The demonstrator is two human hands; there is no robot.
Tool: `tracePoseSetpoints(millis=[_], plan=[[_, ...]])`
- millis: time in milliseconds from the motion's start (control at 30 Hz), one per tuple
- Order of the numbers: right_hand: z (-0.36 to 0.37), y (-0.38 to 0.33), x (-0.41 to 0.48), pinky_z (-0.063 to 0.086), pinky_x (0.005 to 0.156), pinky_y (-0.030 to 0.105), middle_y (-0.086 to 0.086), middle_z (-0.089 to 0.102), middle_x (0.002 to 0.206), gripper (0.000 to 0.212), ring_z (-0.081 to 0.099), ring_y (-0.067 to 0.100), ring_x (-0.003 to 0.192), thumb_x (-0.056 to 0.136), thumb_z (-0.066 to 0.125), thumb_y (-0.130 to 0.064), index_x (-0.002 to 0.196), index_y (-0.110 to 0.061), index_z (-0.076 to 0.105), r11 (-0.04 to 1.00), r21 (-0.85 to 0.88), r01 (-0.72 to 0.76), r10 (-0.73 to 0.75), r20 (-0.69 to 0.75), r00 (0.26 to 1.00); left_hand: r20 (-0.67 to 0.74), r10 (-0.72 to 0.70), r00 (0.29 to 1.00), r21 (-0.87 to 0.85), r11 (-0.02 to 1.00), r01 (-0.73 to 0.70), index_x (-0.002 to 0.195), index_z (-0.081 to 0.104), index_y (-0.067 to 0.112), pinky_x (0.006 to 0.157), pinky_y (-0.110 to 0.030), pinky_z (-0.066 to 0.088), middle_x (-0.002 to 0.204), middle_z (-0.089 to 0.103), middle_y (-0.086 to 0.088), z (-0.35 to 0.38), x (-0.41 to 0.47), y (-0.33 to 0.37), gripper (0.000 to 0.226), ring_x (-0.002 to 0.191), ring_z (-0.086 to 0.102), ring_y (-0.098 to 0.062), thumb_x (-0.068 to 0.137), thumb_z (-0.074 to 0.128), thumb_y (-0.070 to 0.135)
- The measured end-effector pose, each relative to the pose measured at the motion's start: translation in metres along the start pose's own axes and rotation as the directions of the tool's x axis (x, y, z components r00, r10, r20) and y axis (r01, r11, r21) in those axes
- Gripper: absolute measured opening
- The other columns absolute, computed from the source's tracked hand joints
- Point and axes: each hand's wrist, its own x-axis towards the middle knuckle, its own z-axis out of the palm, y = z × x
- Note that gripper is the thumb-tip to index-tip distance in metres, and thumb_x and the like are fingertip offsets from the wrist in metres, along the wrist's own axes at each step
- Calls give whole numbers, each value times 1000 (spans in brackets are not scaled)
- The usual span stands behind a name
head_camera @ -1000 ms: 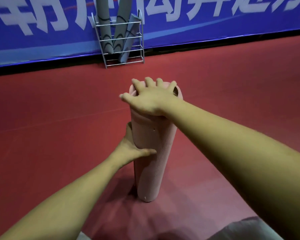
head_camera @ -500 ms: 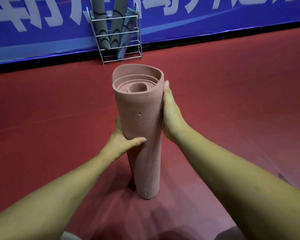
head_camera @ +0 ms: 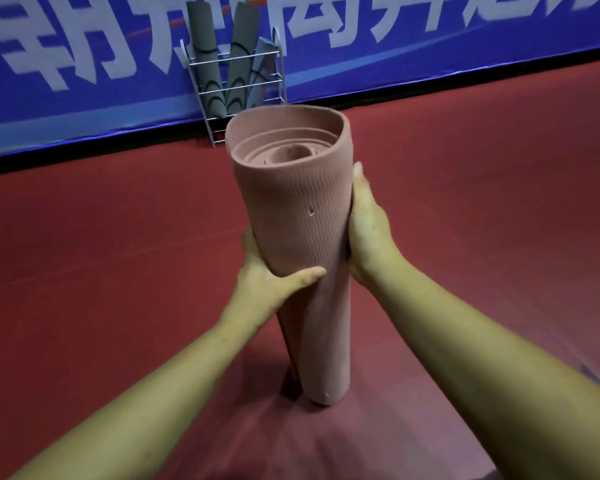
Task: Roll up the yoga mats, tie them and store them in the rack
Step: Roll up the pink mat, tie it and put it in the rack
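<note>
The left hand grips the pink yoga mat from the left, at about mid-height. Its thumb lies across the near face of the roll and its fingers reach round the far side, out of sight. The right hand clasps the mat's right side a little higher up. One digit points straight up along the roll, while the other fingers go behind it and are hidden. The two hands are apart, with the roll clamped between them, and both forearms reach in from the near edge of the view.

The mat is rolled up and stands on end on the red floor, leaning slightly towards the viewer. Its lower end touches the floor between the forearms. Its open top end shows the spiral of loose inner turns, and the outer face has a wavy ribbed texture with a small nick in it. No tie is visible around it.

Well beyond the mat, a wire rack stands at the far edge of the floor, against a blue banner with large white characters. Three grey rolled mats stand upright or leaning in the rack. The top of the pink roll hides the rack's lower part.
</note>
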Motion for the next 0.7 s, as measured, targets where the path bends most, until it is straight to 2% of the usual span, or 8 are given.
tracePoseSetpoints(millis=[67,133,200,267,333,467,600,700], plan=[[-14,7,4,41,110,40,6,61,136,65,56,22,124,97,36,-65,129,-16,64,997,-76,3,-7,-42,999,51,3,999,-3,1000,-3,141,28,21,92,-7,42,129,55,16,17,-2,-6,119,116,55,5,44,85,60],[-26,37,-2,38,109,35,10,57,140,64,52,24,128,100,32,-60,133,-14,61,983,-153,-106,93,-90,992,136,-54,989,44,998,49,142,22,15,92,-3,37,133,50,10,36,-16,-25,122,123,53,-6,47,87,55],[-35,64,-5,39,102,34,8,60,133,60,54,21,115,102,32,-57,131,-14,61,973,-113,-202,193,-92,977,195,-98,976,59,994,87,145,16,13,91,1,33,135,43,9,46,-23,-35,126,124,49,-7,50,93,44],[-41,71,2,40,101,33,2,60,119,60,53,18,109,101,32,-57,131,-14,61,965,-83,-247,238,-107,965,228,-118,966,50,993,109,146,14,15,91,1,35,136,43,10,49,-18,-36,126,123,48,-4,50,90,45],[-46,72,9,40,108,38,0,62,126,61,56,18,116,99,35,-60,130,-15,61,969,-68,-236,230,-80,970,234,-113,966,57,993,102,143,17,16,90,-1,37,134,47,11,51,-14,-36,126,121,51,-4,45,85,55],[-49,65,16,44,108,47,6,68,125,59,62,23,115,94,43,-60,127,-16,65,981,-18,-191,188,-100,977,194,-81,978,66,995,69,140,23,16,84,1,35,119,43,29,52,-7,-19,123,116,51,-1,41,88,51],[-55,65,31,44,107,43,4,63,124,60,58,23,116,100,36,-57,132,-12,60,981,-43,-189,185,-87,979,187,-67,980,95,994,50,139,23,22,89,-13,41,122,53,20,48,-1,-23,121,111,55,-1,41,81,63],[-57,101,15,42,108,43,6,64,129,58,58,24,117,99,36,-55,128,-13,64,935,-135,-328,311,-129,942,236,-145,961,143,983,113,141,20,16,81,3,35,123,48,18,57,-17,-38,122,117,53,-8,46,87,54]])
